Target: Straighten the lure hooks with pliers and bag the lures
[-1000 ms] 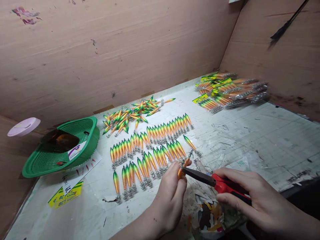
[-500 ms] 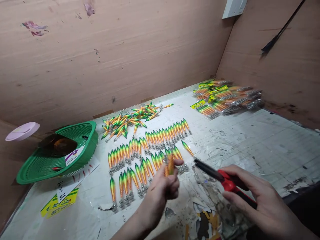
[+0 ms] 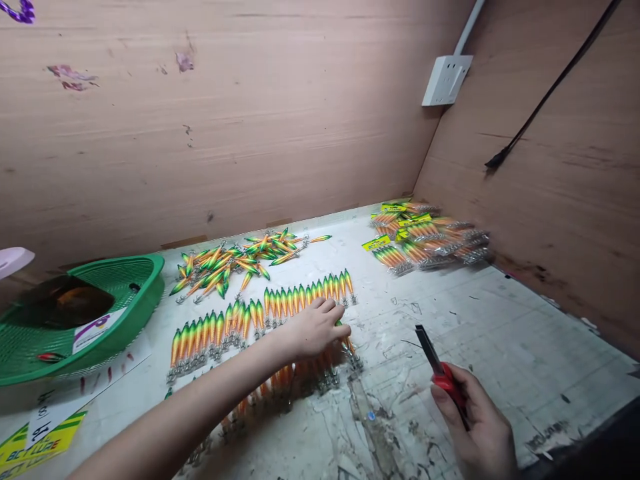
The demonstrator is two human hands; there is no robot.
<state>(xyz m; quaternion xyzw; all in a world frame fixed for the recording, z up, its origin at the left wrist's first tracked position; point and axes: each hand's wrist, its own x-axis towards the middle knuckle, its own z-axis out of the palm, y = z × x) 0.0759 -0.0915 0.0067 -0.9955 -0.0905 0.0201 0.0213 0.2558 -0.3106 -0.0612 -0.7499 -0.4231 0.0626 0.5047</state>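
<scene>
My left hand [image 3: 313,330] reaches forward over rows of orange-green fishing lures [image 3: 300,297] laid side by side on the white table [image 3: 500,333]. Its fingers are pinched together on one lure [image 3: 350,347] at the right end of the middle row, hooks pointing toward me. My right hand [image 3: 483,433] stays near the front edge, wrapped round the red handles of a pair of pliers [image 3: 435,363]. The dark jaws point up and away, with nothing in them. My forearm hides part of the nearest row.
A loose pile of lures [image 3: 235,257] lies behind the rows. Bagged lures with yellow labels [image 3: 425,237] sit at the back right corner. A green basket [image 3: 125,313] stands at the left, yellow cards [image 3: 35,443] in front of it. Wooden walls, a socket [image 3: 447,80] and a cable [image 3: 550,87] enclose the table.
My left hand has carried the lure away from the pliers and stretched forward to the end of the row. My right hand with the pliers pulled back. The view tilted up.
</scene>
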